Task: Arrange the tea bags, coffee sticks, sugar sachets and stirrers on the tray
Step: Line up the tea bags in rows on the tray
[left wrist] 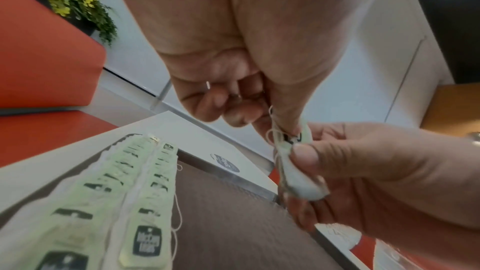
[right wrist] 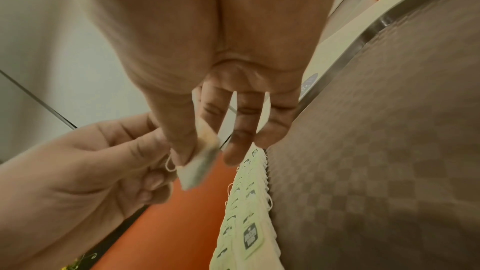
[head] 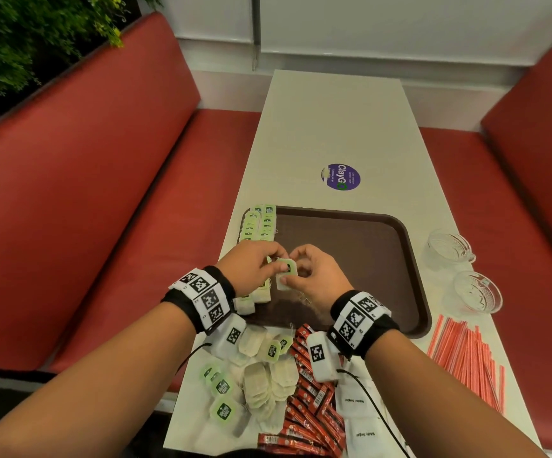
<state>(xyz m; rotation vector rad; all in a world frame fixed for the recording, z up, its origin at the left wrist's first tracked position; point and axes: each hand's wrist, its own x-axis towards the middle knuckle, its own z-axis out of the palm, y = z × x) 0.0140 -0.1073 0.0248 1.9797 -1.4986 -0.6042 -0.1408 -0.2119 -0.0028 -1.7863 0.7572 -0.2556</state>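
Both hands (head: 287, 269) pinch tea bag (head: 286, 276); fingers hide most of it

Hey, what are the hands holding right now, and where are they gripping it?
Both hands hold one tea bag: left hand pinches its green tag end, right hand its pouch.

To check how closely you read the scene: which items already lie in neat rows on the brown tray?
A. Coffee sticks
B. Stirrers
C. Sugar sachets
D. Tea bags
D: two rows of tea bags run along the left edge of the tray, while the coffee sticks, sugar sachets and stirrers lie on the table beside it.
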